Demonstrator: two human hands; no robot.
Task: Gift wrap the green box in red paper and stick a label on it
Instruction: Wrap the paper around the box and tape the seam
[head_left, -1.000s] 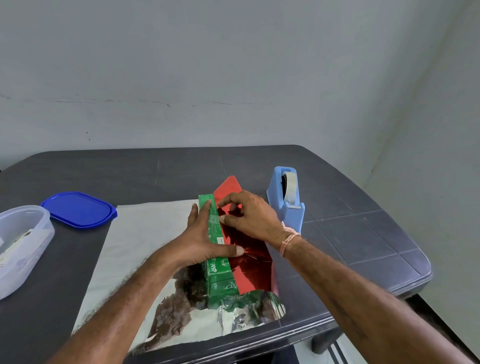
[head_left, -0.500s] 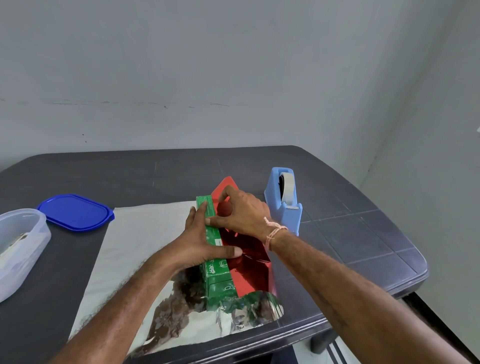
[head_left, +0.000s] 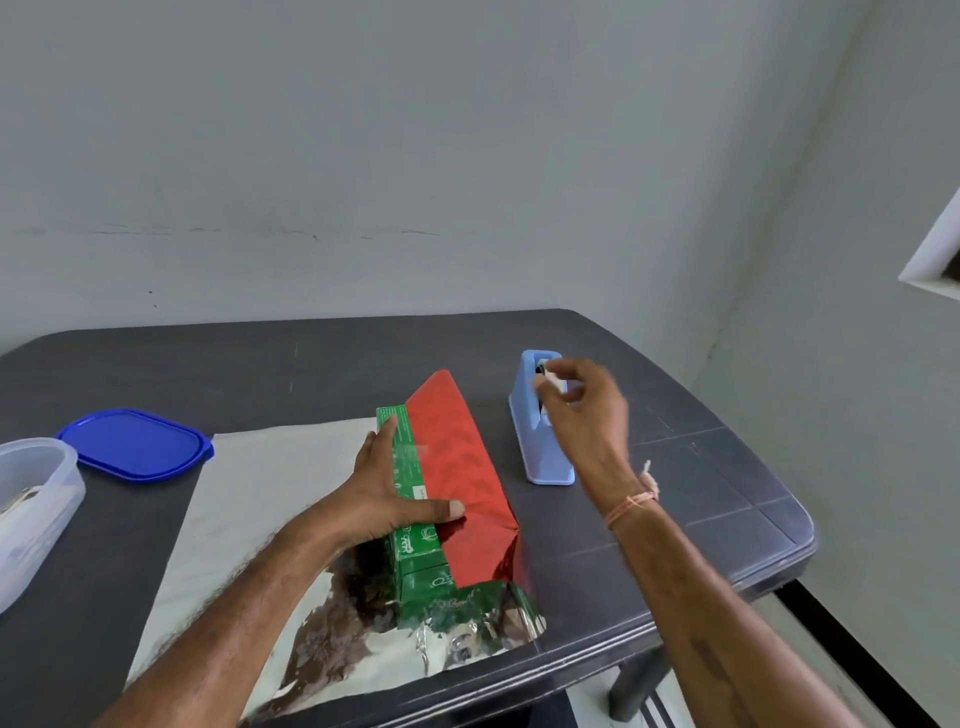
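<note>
The long green box (head_left: 411, 553) lies on the wrapping sheet, whose silver underside (head_left: 270, 493) faces up. The sheet's red side (head_left: 460, 467) is folded over the box's right face and onto its top. My left hand (head_left: 384, 499) lies over the box, fingers straight along its left side, thumb pressing the red paper's edge onto the top. My right hand (head_left: 587, 415) is at the light blue tape dispenser (head_left: 540, 460) to the right of the box and pinches the white tape end (head_left: 551, 385) at its top. No label is in sight.
A blue lid (head_left: 130, 444) and a clear plastic container (head_left: 31, 499) sit at the left of the dark table (head_left: 260, 374). The sheet's crumpled near end reaches the table's front edge. A wall stands close behind and to the right.
My right hand left the red paper on the box and moved right to the tape dispenser, where it pinches the tape end. My left hand stayed on the box.
</note>
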